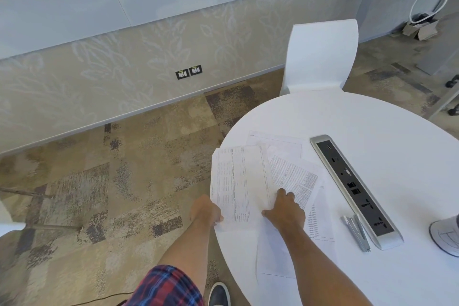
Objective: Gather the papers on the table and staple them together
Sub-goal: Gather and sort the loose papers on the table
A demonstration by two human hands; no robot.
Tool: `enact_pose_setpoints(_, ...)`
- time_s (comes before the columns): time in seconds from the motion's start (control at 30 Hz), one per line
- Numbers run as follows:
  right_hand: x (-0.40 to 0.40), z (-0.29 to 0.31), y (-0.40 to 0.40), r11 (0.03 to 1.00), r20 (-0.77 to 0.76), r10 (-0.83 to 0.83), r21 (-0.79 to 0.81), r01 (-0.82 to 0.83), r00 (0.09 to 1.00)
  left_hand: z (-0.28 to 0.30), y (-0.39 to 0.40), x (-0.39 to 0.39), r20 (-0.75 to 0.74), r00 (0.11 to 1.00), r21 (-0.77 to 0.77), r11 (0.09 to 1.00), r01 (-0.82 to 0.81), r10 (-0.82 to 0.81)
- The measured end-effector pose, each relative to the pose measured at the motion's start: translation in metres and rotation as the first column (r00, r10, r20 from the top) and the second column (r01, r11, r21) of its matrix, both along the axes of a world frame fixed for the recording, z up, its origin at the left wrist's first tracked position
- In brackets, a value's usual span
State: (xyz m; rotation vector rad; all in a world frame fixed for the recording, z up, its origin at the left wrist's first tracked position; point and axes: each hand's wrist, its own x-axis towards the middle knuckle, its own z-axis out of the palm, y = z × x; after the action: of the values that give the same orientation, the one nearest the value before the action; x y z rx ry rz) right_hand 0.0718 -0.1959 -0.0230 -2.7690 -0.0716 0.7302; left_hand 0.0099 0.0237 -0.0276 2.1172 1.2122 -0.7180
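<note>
- The round white worktop [372, 117] carries a loose spread of printed papers [293, 176] on its left part, overlapping one another at different angles.
- The left hand [206, 210] is at the worktop's left edge, where it pinches the near corner of the top sheet [242, 181], a page of printed columns that hangs partly over the rim; only the thumb tip shows on top of the paper, the other fingers are hidden under it.
- The right hand [285, 208] lies palm down on the papers just to the right of that sheet, its fingers [282, 192] slightly spread and bent, pressing on the sheets, thumb pointing left.
- Beneath the right hand sits a gridded table sheet [295, 176], tilted; another page with a column of figures [320, 223] lies nearer the person, and a mostly blank page [275, 141] lies farther back.
- A silver stapler [356, 232] lies on the worktop to the right of the papers, apart from them and untouched, just beside a long power and data socket strip [355, 189] that runs diagonally.
- A white chair [320, 54] stands at the far side of the worktop.
- A grey object [447, 233] shows at the right edge, cut off by the frame; what it is cannot be told.
- Patterned carpet [124, 181] covers the floor, with two wall sockets [188, 72] low on the wall.
</note>
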Motion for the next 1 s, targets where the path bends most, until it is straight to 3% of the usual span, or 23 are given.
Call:
enact_pose_setpoints(0.27,-0.003,0.005,-0.006,0.998,-0.022,-0.014,0.068,0.015,1.0,0.015,0.022,-0.001,0.146,0.987,-0.066,0.995,0.078,-0.068)
enact_pose_setpoints(0.47,0.007,0.017,-0.006,0.94,-0.1,-0.175,0.277,0.197,0.979,0.038,0.038,-0.004,0.353,0.918,-0.359,0.932,-0.046,0.181)
enact_pose_setpoints(0.57,0.012,0.021,-0.006,0.86,-0.22,-0.229,0.411,0.303,0.948,0.047,0.031,-0.003,0.384,0.898,-0.406,0.913,-0.044,0.214)
enact_pose_setpoints(0.67,0.018,0.024,-0.009,0.683,-0.339,-0.283,0.586,0.436,0.897,0.051,0.023,0.0,0.394,0.89,-0.473,0.881,-0.018,0.23)
enact_pose_setpoints(0.83,0.025,0.038,-0.025,0.444,-0.355,-0.353,0.751,0.489,0.866,0.06,0.004,0.006,0.362,0.908,-0.57,0.821,0.038,0.21)
enact_pose_setpoints(1.0,0.03,0.036,-0.045,0.502,-0.347,-0.23,0.759,0.416,0.909,0.058,-0.008,0.016,0.422,0.818,-0.7,0.714,0.02,0.391)
